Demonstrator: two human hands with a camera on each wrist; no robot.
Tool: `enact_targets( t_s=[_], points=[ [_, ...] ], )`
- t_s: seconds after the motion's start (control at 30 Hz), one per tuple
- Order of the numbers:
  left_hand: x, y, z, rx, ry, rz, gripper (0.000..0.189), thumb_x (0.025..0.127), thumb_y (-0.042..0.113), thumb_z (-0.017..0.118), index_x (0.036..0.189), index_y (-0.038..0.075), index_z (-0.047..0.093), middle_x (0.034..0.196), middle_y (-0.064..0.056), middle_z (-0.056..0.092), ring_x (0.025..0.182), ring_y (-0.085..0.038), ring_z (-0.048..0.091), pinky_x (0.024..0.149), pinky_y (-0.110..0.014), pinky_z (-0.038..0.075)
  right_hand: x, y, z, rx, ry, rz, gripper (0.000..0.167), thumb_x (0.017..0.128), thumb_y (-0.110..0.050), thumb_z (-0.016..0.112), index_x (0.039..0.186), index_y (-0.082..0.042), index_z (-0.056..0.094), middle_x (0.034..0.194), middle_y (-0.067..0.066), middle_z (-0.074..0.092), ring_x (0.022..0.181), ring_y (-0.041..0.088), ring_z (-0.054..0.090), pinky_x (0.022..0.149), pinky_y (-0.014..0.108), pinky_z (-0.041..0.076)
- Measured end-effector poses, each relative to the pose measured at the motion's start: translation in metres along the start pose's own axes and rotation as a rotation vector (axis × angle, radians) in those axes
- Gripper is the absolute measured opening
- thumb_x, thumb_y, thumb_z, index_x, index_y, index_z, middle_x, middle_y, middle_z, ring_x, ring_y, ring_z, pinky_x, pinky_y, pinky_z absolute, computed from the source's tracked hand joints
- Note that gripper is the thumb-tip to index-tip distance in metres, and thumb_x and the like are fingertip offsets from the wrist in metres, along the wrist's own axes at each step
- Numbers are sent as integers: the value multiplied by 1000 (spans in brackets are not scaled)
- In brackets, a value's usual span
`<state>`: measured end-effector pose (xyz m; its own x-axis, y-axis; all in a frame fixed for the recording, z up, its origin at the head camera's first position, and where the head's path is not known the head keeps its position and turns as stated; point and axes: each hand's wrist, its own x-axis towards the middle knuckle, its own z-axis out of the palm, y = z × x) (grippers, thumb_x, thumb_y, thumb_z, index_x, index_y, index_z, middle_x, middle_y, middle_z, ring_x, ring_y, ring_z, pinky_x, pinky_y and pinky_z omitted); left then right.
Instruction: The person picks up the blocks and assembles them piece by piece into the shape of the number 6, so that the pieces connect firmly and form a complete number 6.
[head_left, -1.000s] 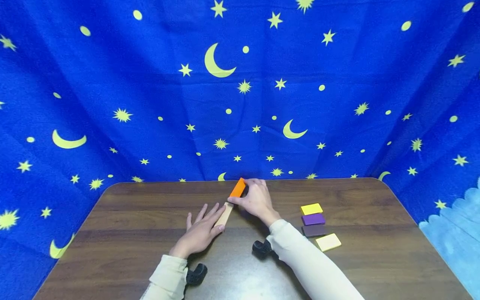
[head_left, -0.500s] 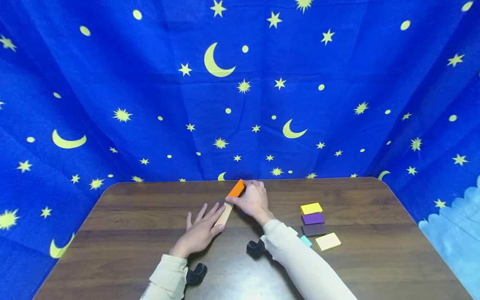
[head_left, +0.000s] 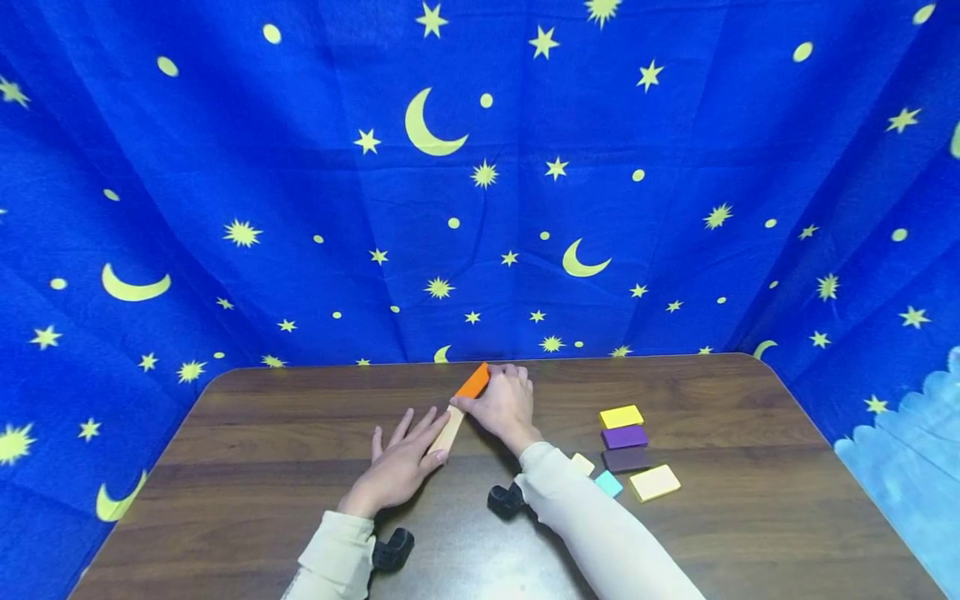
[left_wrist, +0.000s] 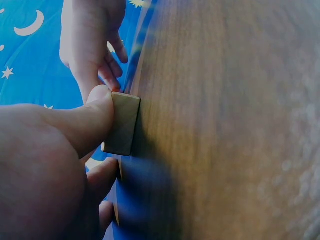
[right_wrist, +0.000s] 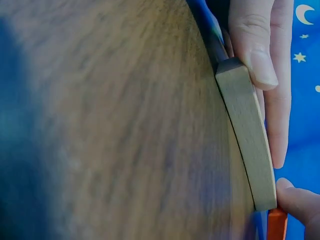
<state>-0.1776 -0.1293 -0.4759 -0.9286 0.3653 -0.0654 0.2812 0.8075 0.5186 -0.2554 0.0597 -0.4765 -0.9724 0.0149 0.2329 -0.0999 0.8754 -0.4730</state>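
Observation:
A plain wooden block (head_left: 449, 430) lies lengthwise on the table, pointing away from me. My left hand (head_left: 405, 462) holds it, thumb at its near end and index finger along its left side, the other fingers spread. The right wrist view shows this thumb and finger beside the wooden block (right_wrist: 247, 135). At its far end, lined up with it at a slight angle, is an orange block (head_left: 474, 382). My right hand (head_left: 506, 408) pinches the orange block, with the thumb at the joint between the two blocks and the fingers at its far end.
To the right lie a yellow block (head_left: 622, 417), a purple block (head_left: 625, 437), a dark block (head_left: 628, 460) and a cream block (head_left: 656, 483). A light-blue block (head_left: 608, 483) and another cream block (head_left: 582, 464) show beside the right sleeve (head_left: 558, 479). A star-patterned blue curtain (head_left: 337, 208) hangs behind the table.
My right hand has drawn the orange block nearer, up to the wooden block's far end. The right forearm has shifted left, uncovering the light-blue block and a cream one. My left hand stays put.

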Motion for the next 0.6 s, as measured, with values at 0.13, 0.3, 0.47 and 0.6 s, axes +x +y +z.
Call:
enact_targets(
  t_s=[0.13, 0.3, 0.47, 0.6],
  points=[
    [0, 0, 0, -4, -4, -9, 57, 105, 42, 47, 158, 22, 36, 164, -9, 29, 152, -43, 12, 109, -76, -5, -1, 0, 0, -10, -7, 4, 85, 70, -61, 84, 127, 0, 66, 120, 21, 64, 111, 35, 51, 95, 46, 41],
    [1, 0, 0, -8, -3, -7, 57, 105, 42, 46, 158, 22, 36, 163, -10, 30, 152, -43, 12, 109, -76, -5, -1, 0, 1, -31, -27, 12, 88, 72, -62, 81, 132, 0, 63, 124, 22, 61, 113, 34, 50, 96, 47, 41],
    [1, 0, 0, 4, -10, -9, 58, 106, 43, 45, 158, 23, 35, 164, -9, 29, 152, -42, 11, 109, -76, -5, -2, 1, 1, -53, -32, 1, 89, 74, -64, 79, 133, 0, 62, 127, 22, 60, 115, 36, 50, 96, 48, 42],
    [1, 0, 0, 3, -9, -8, 58, 105, 42, 46, 158, 23, 35, 164, -9, 29, 152, -42, 12, 109, -76, -5, -3, 2, 1, -57, -40, -14, 89, 75, -65, 78, 135, 0, 60, 128, 23, 59, 116, 36, 50, 96, 49, 42]
  ],
)
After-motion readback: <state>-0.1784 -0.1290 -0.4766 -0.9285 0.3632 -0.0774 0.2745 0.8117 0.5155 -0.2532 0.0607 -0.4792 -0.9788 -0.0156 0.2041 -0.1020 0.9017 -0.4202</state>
